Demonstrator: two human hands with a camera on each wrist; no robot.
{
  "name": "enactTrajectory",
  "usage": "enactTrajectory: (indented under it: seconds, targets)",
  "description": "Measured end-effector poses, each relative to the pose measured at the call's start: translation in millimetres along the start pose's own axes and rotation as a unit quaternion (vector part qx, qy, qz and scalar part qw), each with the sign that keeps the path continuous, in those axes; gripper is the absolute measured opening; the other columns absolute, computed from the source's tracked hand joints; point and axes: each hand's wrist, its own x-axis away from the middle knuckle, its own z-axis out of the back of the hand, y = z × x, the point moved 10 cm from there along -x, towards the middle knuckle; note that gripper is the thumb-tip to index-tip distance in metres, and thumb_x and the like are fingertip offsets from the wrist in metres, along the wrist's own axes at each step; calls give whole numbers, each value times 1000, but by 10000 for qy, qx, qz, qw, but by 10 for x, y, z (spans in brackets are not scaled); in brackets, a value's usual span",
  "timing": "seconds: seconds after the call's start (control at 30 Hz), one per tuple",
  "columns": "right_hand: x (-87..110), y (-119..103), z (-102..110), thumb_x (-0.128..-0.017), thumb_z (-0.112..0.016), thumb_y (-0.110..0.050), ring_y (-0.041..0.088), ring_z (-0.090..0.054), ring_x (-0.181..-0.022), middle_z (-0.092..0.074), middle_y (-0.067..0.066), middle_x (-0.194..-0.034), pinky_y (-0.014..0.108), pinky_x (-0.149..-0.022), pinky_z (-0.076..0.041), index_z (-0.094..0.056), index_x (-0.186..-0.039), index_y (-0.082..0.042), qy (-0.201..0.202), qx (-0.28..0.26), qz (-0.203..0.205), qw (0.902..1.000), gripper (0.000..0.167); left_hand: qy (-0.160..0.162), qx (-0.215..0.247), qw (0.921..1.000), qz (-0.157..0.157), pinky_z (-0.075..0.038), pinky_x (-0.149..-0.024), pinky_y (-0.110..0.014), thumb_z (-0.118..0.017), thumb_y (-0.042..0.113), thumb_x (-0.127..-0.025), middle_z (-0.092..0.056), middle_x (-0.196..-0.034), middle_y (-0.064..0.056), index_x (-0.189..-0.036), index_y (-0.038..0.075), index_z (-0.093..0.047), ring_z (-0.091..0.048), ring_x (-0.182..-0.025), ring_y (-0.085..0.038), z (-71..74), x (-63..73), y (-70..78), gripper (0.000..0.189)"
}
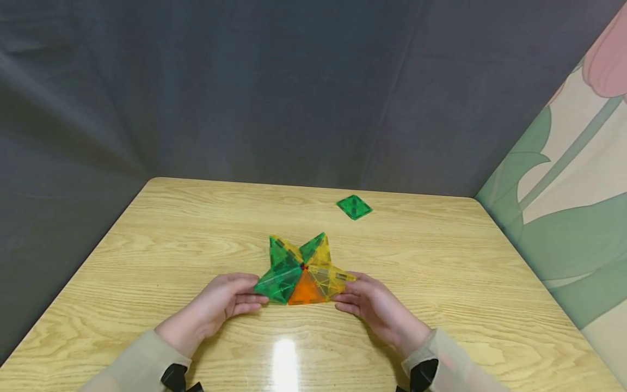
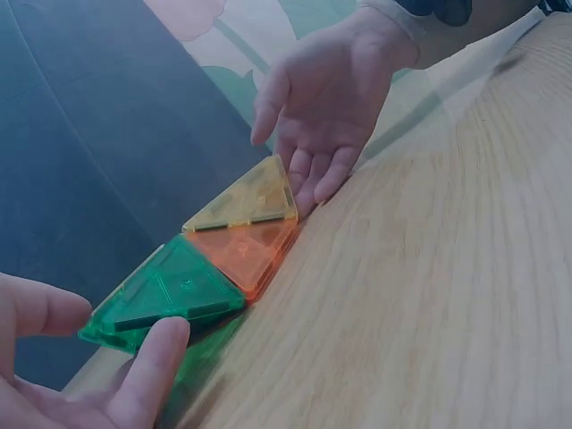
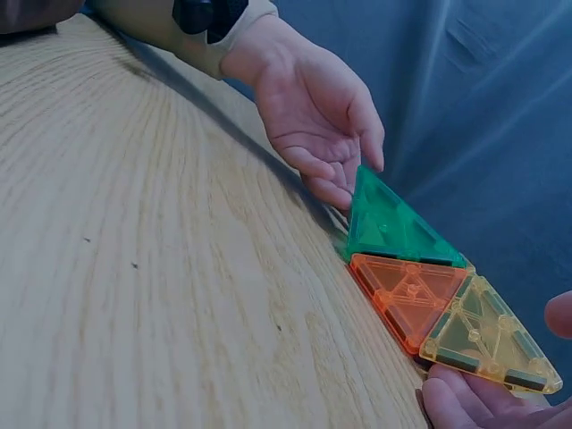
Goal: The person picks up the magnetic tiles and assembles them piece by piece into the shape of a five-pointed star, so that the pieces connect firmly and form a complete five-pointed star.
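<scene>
A star of see-through magnetic tiles (image 1: 307, 287) in green, yellow and orange lies at mid-table, its points spreading from a raised centre. My left hand (image 1: 227, 299) is at its left green point (image 2: 174, 286), with fingertips touching the lower side and the thumb near the corner. At the opposite side, my right hand (image 1: 377, 307) reaches the yellow point (image 3: 492, 335). Its fingers extend under that tile's edge, while the thumb stands apart from it in the right wrist view. Between these points an orange tile (image 3: 407, 295) faces me.
A separate green diamond of tiles (image 1: 355, 207) lies flat near the table's far edge, behind the star. The wooden table (image 1: 431, 261) meets a dark curtain (image 1: 274, 92) at the back and a flower-patterned cloth (image 1: 578, 218) on the right.
</scene>
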Motion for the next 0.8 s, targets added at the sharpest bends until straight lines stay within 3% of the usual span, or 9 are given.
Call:
enactTrajectory:
  seconds: [0.3, 0.5, 0.57, 0.63, 0.73, 0.8]
  targets:
    - [73, 0, 31, -101, -47, -15, 32, -60, -110, -54, 22, -127, 41, -100, -48, -20, -146, 11, -84, 73, -47, 9999, 59, -230, 284, 9991, -217, -51, -95, -38, -48, 13, -103, -54, -125, -31, -144, -22, -19, -63, -110, -32, 7, 13, 47, 61]
    - [122, -28, 80, -101, -50, -16, 33, -61, -111, -51, 25, -130, 41, -99, -49, -19, -148, 10, -43, 230, -84, 9997, 62, -274, 164, 9991, -267, -48, -99, -40, -46, 19, -104, -40, -138, -38, -146, -20, -18, -56, -120, -37, 18, 19, 88, 63]
    - [122, -70, 162, -101, -50, -17, 31, -62, -107, -53, 24, -128, 40, -95, -51, -22, -147, 11, 125, 455, 24, 9989, 61, 114, -57, 9993, -343, -49, -98, -38, -43, 20, -105, -39, -141, -37, -146, -18, -22, -53, -123, -38, 94, 25, 135, 59]
    - [97, -142, 336, -102, -49, -18, 28, -64, -104, -57, 23, -124, 39, -92, -54, -24, -146, 11, 458, 667, 128, 9966, 59, 733, -364, 9953, -522, -50, -97, -35, -41, 21, -106, -39, -143, -32, -145, -14, -28, -51, -125, -35, 223, 45, 253, 54]
    - [-2, -317, 731, -104, -46, -19, 23, -65, -100, -59, 21, -121, 37, -90, -55, -22, -146, 11, 1029, 769, 251, 9914, 57, 1684, -625, 9794, -921, -47, -99, -32, -40, 24, -107, -41, -144, -22, -144, -8, -34, -47, -127, -29, 428, 73, 573, 49]
    - [-109, -467, 1012, -106, -44, -21, 20, -64, -103, -54, 23, -128, 35, -93, -53, -19, -148, 9, 1342, 802, 273, 9873, 58, 1916, -583, 9726, -1184, -43, -104, -33, -41, 26, -107, -40, -144, -17, -144, -6, -34, -44, -130, -28, 470, 33, 835, 49]
